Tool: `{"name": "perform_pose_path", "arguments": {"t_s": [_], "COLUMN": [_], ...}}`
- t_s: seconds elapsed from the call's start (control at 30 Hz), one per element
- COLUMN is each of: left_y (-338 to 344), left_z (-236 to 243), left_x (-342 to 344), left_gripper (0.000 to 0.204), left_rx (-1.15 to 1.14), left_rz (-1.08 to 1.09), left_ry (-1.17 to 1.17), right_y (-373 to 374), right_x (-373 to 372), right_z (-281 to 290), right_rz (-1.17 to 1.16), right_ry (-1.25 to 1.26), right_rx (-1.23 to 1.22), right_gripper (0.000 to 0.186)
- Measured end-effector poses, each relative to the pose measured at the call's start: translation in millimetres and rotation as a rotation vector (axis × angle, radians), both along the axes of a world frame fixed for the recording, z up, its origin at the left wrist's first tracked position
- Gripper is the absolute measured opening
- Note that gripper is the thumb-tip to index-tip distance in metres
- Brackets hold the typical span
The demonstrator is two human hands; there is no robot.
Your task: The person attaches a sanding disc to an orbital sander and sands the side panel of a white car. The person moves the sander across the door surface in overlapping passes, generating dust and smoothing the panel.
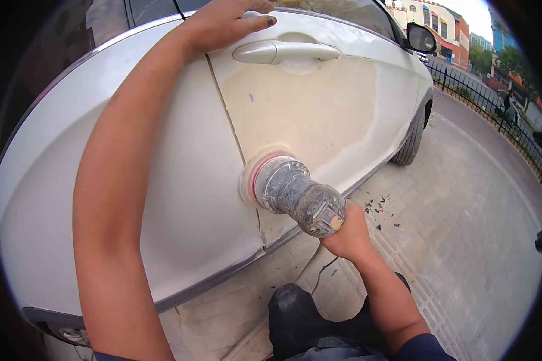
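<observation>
The grey sander (304,195) looks scuffed, dusty and red-ringed

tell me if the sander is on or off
Likely on: the disc looks blurred round its edge while the sander body shows sharp, suggesting spin.

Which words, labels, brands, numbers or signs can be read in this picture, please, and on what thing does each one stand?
No text can be read here.
Sander in the right hand: the marks on its near end are too worn and blurred to read.
White car door: no lettering shows.
Buildings at upper right: too small to make out any sign.
</observation>
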State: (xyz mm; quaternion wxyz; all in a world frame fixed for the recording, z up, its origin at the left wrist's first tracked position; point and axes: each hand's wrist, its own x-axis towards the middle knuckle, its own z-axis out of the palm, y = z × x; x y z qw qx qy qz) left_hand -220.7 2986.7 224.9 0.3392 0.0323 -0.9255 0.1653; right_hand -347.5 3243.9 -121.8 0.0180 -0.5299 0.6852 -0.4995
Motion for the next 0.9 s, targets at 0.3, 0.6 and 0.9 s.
{"name": "perform_pose_path", "arguments": {"t_s": [0.3,0.6,0.9], "left_y": [-4,-34,-28], "left_z": [7,14,12], "left_x": [2,-10,-6], "left_gripper": [0.044,0.042,0.046], "left_rx": [0.145,0.204,0.286], "left_rz": [-0.134,-0.310,-0.267], "left_ry": [0.050,0.191,0.165], "right_y": [-16,-21,-19], "right_x": [-4,-15,-23], "right_z": [128,164,175], "right_rz": [0.081,0.061,0.093], "right_ry": [0.135,0.201,0.239], "right_rx": [-0.141,-0.174,-0.151], "right_gripper": [0.025,0.030,0.036]}}
